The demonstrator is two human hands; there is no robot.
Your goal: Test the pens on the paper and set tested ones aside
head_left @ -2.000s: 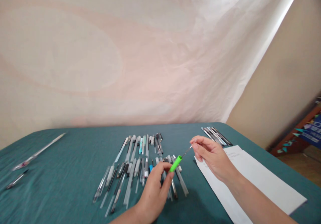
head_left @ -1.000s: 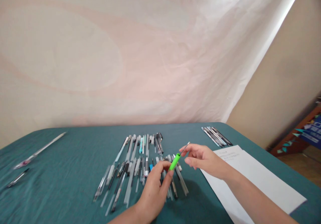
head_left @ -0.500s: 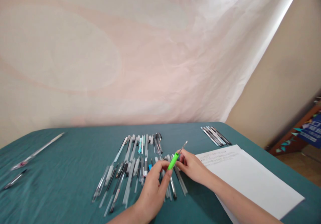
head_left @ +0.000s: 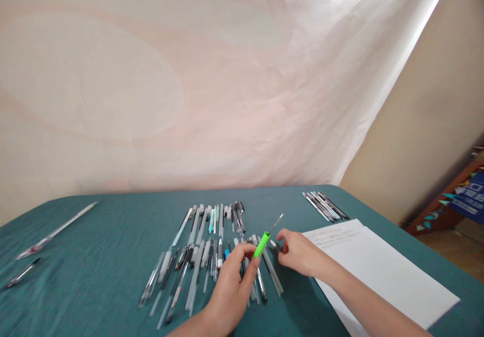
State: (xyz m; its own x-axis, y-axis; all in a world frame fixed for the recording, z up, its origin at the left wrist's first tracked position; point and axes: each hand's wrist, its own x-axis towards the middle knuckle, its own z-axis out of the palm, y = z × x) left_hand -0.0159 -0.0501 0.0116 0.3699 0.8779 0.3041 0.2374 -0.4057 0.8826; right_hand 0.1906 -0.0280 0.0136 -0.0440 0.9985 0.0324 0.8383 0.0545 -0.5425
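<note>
A green pen (head_left: 263, 244) sits tilted above the worktop (head_left: 94, 276), pinched at its lower end by the fingers of the left hand (head_left: 230, 286); a thin rod (head_left: 277, 223) juts from its upper end. Just right of the pen, the right hand (head_left: 300, 254) rests low with its fingers curled toward a small pale piece (head_left: 273, 245); whether they grip it cannot be told. Under and to the left of the pen lies a pile (head_left: 200, 249) of clear, grey and blue pens in rough rows. Right of the pen, past the right hand, lies a white sheet of paper (head_left: 378, 271) with faint writing along its top. Beyond the paper, well right of the pen, lies a small bundle (head_left: 325, 205) of dark pens. Far left of the pen lie a long pale pen (head_left: 56, 231) and a short dark one (head_left: 22, 272). A creased white cloth (head_left: 189, 75) hangs behind.
</note>
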